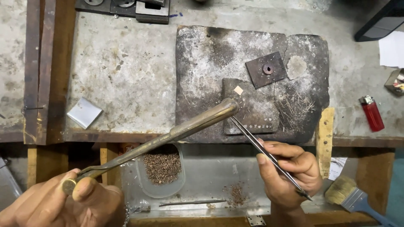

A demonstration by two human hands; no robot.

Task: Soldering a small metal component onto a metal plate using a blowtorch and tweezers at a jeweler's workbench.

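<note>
One torch [168, 135], one tweezers [261, 149]

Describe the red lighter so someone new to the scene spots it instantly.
Start at the big charred soldering slab in the middle of the grey workbench, then look past its right edge. The red lighter lies there alone on bare bench. It is the only bright red thing, with a silver metal cap.

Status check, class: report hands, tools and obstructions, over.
Left hand grips brass torch. Right hand holds tweezers, tips over charred slab. Nothing blocking.
</note>
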